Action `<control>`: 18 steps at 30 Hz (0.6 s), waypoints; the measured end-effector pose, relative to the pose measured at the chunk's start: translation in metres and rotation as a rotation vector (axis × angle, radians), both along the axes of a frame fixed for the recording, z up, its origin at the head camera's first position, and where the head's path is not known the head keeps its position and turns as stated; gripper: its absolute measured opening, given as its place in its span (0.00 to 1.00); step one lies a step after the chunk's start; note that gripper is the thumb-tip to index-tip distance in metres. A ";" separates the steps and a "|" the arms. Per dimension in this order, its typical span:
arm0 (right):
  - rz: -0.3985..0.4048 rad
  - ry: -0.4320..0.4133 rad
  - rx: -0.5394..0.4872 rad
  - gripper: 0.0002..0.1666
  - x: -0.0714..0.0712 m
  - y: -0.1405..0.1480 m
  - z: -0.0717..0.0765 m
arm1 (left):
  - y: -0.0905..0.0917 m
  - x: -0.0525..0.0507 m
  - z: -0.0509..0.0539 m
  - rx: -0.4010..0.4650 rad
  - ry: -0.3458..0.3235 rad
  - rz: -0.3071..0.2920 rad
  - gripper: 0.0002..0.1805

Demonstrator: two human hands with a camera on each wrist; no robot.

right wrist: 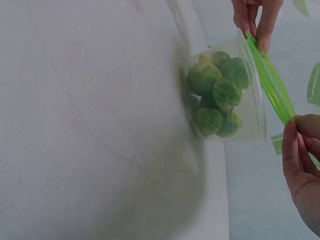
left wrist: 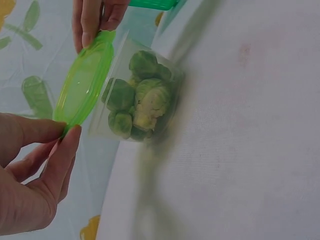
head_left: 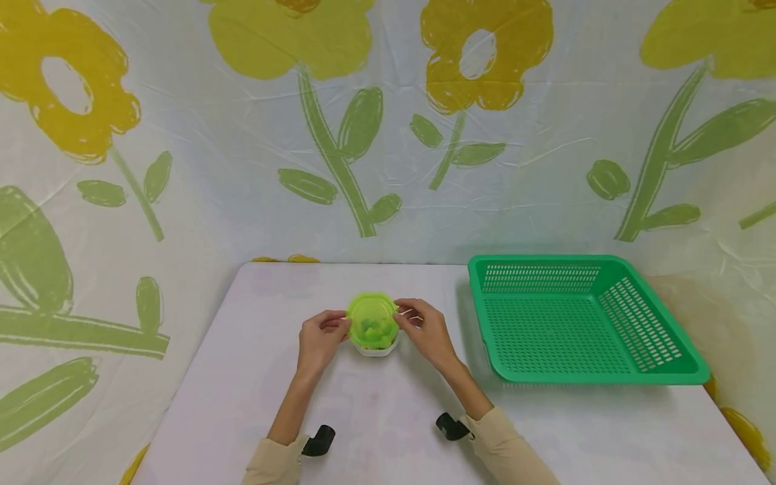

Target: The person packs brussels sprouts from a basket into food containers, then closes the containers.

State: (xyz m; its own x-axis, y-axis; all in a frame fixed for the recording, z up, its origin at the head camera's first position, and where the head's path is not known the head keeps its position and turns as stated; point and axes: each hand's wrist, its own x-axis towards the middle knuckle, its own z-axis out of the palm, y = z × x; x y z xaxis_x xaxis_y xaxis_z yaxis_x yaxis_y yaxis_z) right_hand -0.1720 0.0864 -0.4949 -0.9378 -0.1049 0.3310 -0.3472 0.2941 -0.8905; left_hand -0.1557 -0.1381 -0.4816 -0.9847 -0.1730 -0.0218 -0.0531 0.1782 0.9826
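Both hands pinch a translucent lime-green lid (head_left: 372, 320) by its opposite edges. My left hand (head_left: 318, 339) has the left edge between thumb and fingers; my right hand (head_left: 426, 331) has the right edge. Beneath the lid stands a clear plastic container (head_left: 374, 351) on the table. In the left wrist view the lid (left wrist: 84, 82) is tilted and slightly apart from much of the container's rim. Several Brussels sprouts (right wrist: 214, 90) lie inside the container, seen through its wall in both wrist views.
A green perforated plastic basket (head_left: 552, 337) stands on the right side of the white table (head_left: 242, 377). A flower-printed sheet (head_left: 230, 168) hangs behind and beside the table. Each wrist carries a small black camera (head_left: 319, 441).
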 end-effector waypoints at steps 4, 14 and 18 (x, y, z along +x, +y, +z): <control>-0.004 -0.038 -0.031 0.15 0.001 0.001 -0.003 | 0.001 0.001 -0.002 -0.005 0.001 -0.009 0.10; 0.006 -0.096 -0.063 0.14 0.002 0.002 -0.008 | 0.002 0.003 -0.007 -0.029 0.002 -0.013 0.10; 0.005 -0.107 -0.040 0.14 0.002 0.003 -0.008 | 0.003 0.003 -0.010 -0.057 0.001 -0.016 0.10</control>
State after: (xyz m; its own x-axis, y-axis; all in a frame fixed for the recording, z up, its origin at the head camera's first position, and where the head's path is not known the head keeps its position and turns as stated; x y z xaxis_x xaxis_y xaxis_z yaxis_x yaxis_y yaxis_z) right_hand -0.1698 0.0890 -0.5029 -0.9673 -0.0989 0.2334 -0.2514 0.2562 -0.9334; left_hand -0.1525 -0.1354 -0.4912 -0.9873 -0.1584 -0.0115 -0.0489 0.2342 0.9710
